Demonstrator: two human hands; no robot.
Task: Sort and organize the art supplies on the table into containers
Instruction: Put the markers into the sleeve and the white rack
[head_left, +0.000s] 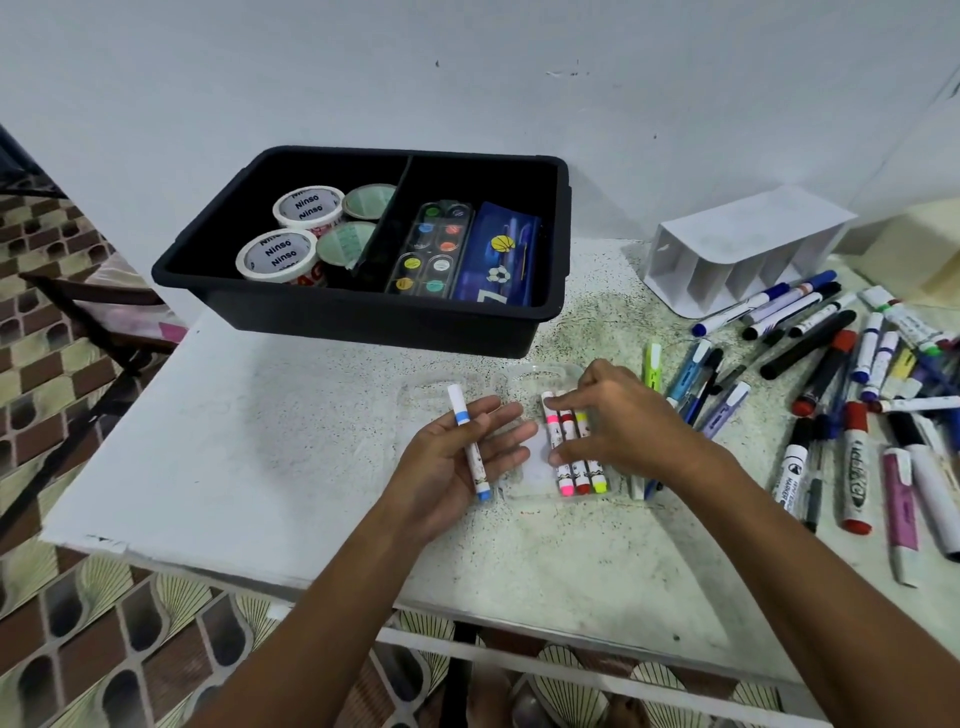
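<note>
My left hand (457, 462) lies palm up over the table, with a white marker with blue bands (469, 441) resting across its nearly straight fingers. My right hand (618, 421) presses its fingertips on three white markers with pink, red and yellow ends (571, 467). Those three lie side by side in a clear plastic case (535, 379). The case is hard to make out against the speckled table (260, 441).
A black divided bin (363, 317) at the back holds tape rolls (291, 244), a paint palette (434, 249) and a blue pencil case (498, 254). A white divided organizer (737, 244) lies on its side at right. Several loose markers and pens (841, 374) cover the table's right side.
</note>
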